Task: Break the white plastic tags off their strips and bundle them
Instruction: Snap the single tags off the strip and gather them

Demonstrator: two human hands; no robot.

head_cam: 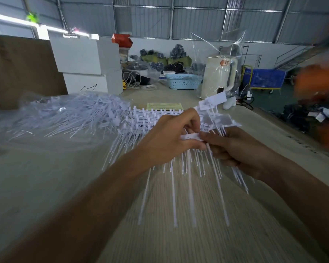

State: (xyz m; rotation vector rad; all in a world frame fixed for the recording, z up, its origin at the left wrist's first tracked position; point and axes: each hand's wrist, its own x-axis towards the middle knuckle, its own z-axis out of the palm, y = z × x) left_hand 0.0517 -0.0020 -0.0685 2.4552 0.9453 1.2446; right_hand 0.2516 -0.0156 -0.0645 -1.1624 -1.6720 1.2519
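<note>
My left hand and right hand pinch a flat white plastic tag; a careless twist could scatter my gathered white plastic stems.

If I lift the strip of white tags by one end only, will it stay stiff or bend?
Probably it bends: the long thin tails of the white tags already fan out and droop below the left hand and right hand. It looks light. Tails may snag in the loose pile.
</note>
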